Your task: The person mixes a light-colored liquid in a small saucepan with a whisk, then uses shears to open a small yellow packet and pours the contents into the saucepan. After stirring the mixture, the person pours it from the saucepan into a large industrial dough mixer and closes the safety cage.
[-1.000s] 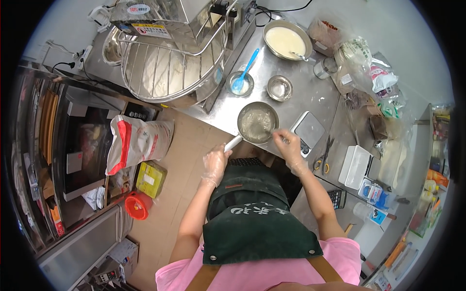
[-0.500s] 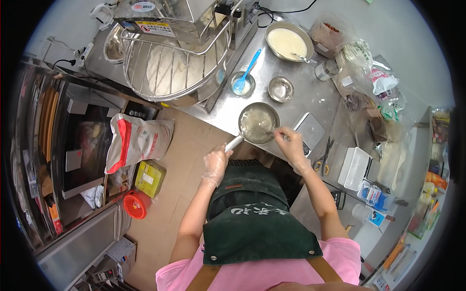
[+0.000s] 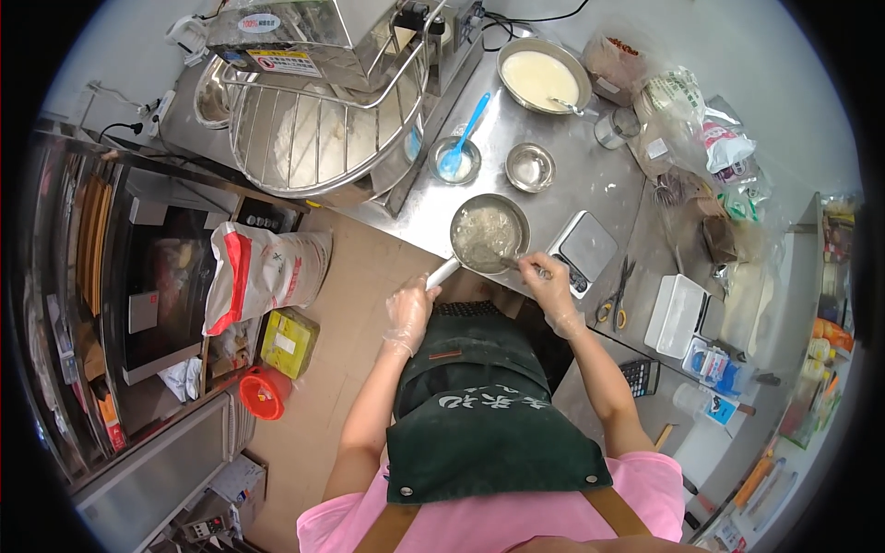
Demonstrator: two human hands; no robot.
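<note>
My gloved left hand (image 3: 412, 309) is closed round the pale handle (image 3: 442, 274) of a small metal saucepan (image 3: 526, 223). The pan sits at the counter's front edge with a cloudy, whitish mixture (image 3: 489, 226) in it. From the right, my gloved right hand (image 3: 548, 284) grips a slim metal stirring tool (image 3: 510, 264). Its head dips into the pan's near side, too blurred to tell its exact kind. Just beyond the pan stand a small bowl (image 3: 472, 173) with a blue spatula (image 3: 472, 134) in it and another small metal bowl (image 3: 531, 168).
A white scale (image 3: 588, 243) and scissors (image 3: 616, 297) lie to the right. At the back, a large bowl (image 3: 510, 89) holds pale liquid with a utensil. A guarded mixer (image 3: 318, 69) with dough stands at left. A flour sack (image 3: 267, 276) and red bucket (image 3: 265, 394) are lower left.
My right hand has shifted slightly down with the stirring tool, whose head now lies nearer the pan's near side. The mixture's surface looks more stirred up. My left hand keeps its hold.
</note>
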